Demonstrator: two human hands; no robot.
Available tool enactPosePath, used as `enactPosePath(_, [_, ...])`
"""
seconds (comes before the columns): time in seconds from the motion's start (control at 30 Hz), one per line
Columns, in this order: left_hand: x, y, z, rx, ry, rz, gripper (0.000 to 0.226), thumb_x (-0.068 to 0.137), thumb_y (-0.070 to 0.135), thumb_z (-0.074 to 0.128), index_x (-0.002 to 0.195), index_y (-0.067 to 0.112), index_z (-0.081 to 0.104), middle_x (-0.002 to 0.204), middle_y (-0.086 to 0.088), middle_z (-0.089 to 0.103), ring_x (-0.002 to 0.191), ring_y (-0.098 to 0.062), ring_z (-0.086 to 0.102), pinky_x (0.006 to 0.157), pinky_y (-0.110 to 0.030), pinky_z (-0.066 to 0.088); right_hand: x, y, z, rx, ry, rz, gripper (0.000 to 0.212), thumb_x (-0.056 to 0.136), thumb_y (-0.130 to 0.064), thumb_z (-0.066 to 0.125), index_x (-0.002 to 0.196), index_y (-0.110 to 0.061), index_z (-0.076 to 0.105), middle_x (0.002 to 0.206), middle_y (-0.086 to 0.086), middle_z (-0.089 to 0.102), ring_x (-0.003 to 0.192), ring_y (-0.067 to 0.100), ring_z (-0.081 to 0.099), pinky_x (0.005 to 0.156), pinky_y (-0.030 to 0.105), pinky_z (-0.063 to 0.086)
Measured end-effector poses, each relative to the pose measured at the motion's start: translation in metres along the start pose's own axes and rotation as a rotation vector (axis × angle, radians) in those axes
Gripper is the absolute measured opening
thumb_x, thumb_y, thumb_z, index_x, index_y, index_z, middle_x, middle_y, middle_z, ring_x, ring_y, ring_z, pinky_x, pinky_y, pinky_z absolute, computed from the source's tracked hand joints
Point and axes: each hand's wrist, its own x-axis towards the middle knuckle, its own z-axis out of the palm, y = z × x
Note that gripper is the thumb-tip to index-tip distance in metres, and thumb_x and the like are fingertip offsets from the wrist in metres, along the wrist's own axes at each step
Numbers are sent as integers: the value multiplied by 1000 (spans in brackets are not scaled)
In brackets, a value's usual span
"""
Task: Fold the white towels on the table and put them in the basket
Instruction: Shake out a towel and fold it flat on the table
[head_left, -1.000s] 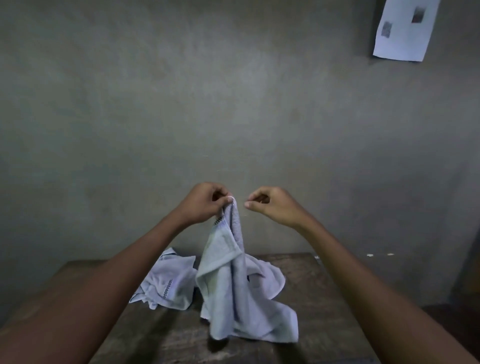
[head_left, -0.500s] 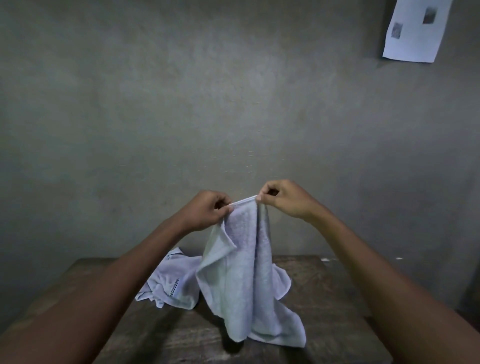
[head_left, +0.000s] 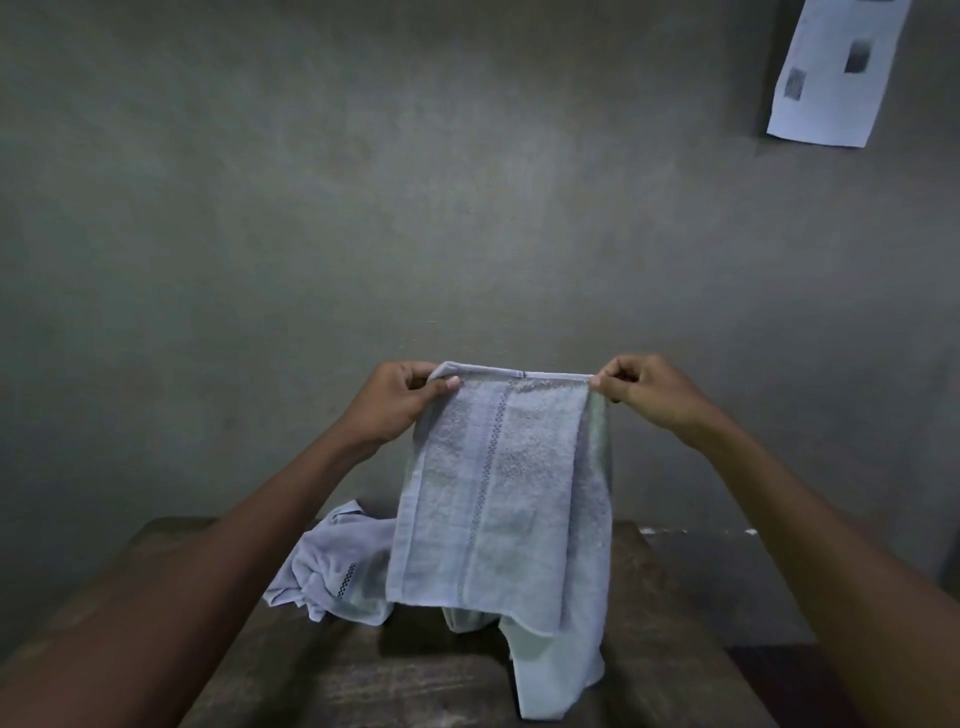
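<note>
**Towel held up by its top edge**

I see both hands raised in front of the wall (head_left: 467, 208), with one white towel (head_left: 498, 493) stretched between them. My left hand (head_left: 395, 405) pinches the top left corner, thumb in front of the cloth and the other fingers (head_left: 415, 371) curled behind it. My right hand (head_left: 644, 395) pinches the top right corner between thumb and curled fingers (head_left: 608, 383). The top edge runs taut and nearly level from one hand to the other.

The towel hangs above the far middle of the table (head_left: 363, 675), a dotted stripe running down its face. The nearer layer ends short of the table. A longer part behind it drops lower on the right and rests on the wood.

A second towel (head_left: 332, 571) lies crumpled on the table just left of the hanging one, partly behind it. A sheet of paper (head_left: 841, 73) hangs on the wall at upper right.
</note>
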Motion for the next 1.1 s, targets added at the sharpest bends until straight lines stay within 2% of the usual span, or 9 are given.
enactPosePath(0.1, [2,5,4,-80,39,-10,8,86,13,65,81,17,71,67,14,70,63,2,59,60,-11,46,-2,11,0,-20,-36,40,18,87,-20,66,69,-18,63,73,4,60,71,14,52,72,30,41])
enactPosePath(0.23, [6,17,15,-97,97,17,7,83,14,69,79,20,70,62,16,68,59,6,56,56,-9,42,-6,7,13,-264,-204,69,17,89,-16,63,72,-19,63,70,-3,60,66,10,51,70,27,40])
enactPosePath(0.3, [9,23,23,-42,77,18,3,81,17,71,79,18,72,59,16,66,56,6,55,52,-10,40,-7,-6,27,-172,-152,-19,14,87,-13,65,75,-21,62,73,-6,62,68,5,54,71,25,43])
enactPosePath(0.4, [10,33,36,16,20,20,6,80,20,74,83,15,74,66,7,69,62,-1,56,55,-16,41,-11,-36,43,105,-30,-161,5,84,-15,69,82,-18,65,74,-8,62,63,-5,52,65,12,44])
enactPosePath(0.5, [10,37,42,32,-38,45,12,79,21,74,87,11,75,78,-7,72,70,-9,58,62,-23,43,-13,-54,49,220,-22,-212,4,83,-16,71,84,-18,68,74,-4,63,66,0,52,64,14,43])
enactPosePath(0.7, [6,35,47,32,-141,3,5,79,17,74,82,14,74,79,-7,73,70,-8,63,64,-22,47,-15,-54,51,162,24,-244,7,83,-14,70,77,-16,67,70,-3,62,65,2,51,64,17,42])
enactPosePath(0.9, [0,17,29,78,-137,-49,3,79,17,73,77,17,72,67,9,70,64,1,59,59,-10,42,-10,-38,24,182,201,-172,15,85,-13,67,73,-20,63,66,-6,56,55,-4,46,58,10,38])
enactPosePath(1.0, [1,10,19,170,-171,-47,5,82,17,71,77,16,70,68,5,66,60,1,53,57,-13,40,-3,-30,8,210,247,-137,19,86,-12,67,71,-23,62,69,-6,59,56,-6,48,60,10,39])
enactPosePath(1.1, [3,5,13,324,-230,-28,12,84,22,69,80,11,71,70,-2,66,62,-6,52,59,-25,41,5,-27,-6,206,285,-124,20,86,-10,65,71,-22,62,70,-5,59,55,-8,50,62,9,40])
